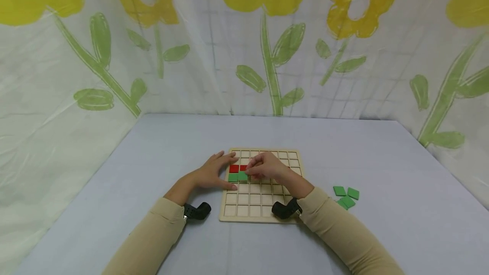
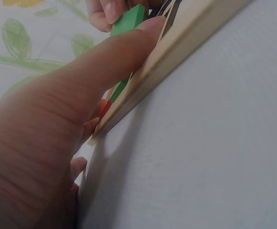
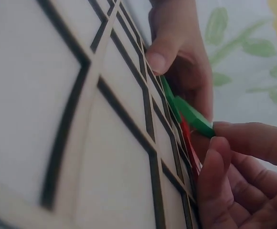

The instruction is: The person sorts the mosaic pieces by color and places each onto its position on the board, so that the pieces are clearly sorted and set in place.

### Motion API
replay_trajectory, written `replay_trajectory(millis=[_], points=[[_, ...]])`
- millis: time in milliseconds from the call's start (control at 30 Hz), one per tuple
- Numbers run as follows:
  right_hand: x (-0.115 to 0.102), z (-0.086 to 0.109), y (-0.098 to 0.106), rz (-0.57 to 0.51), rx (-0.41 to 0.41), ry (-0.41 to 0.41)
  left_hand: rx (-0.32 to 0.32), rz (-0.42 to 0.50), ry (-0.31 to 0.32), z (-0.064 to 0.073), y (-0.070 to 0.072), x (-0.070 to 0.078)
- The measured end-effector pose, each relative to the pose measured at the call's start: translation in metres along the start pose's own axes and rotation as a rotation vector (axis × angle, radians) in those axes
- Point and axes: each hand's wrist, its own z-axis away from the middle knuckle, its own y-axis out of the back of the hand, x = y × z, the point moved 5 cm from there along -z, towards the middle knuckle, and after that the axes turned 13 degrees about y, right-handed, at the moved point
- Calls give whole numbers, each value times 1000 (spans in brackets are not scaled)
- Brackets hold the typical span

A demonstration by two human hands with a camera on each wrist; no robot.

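A wooden grid board lies on the table. My right hand pinches a green square tile by its edge between thumb and fingertips. In the right wrist view this green tile tilts up from the grid, close over a cell in the second column. To its left a green tile sits in the first column. A red tile lies in the row behind, with another red one partly covered by my right fingers. At the board's left edge my left hand spreads its fingers and thumb, holding nothing.
Several loose green tiles lie on the white table to the right of the board, some overlapping. A curtain with yellow flowers hangs behind the table. A black wrist camera is on each wrist, the right one over the board's front.
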Motion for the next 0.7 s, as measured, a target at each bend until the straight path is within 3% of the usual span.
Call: replay_trajectory(millis=[400,700], points=[[3,-2,0,78,-10,26,1,1,18,0,-1,-1],[-2,-1,-1,219,-3,82,3,8,6,1,0,1]])
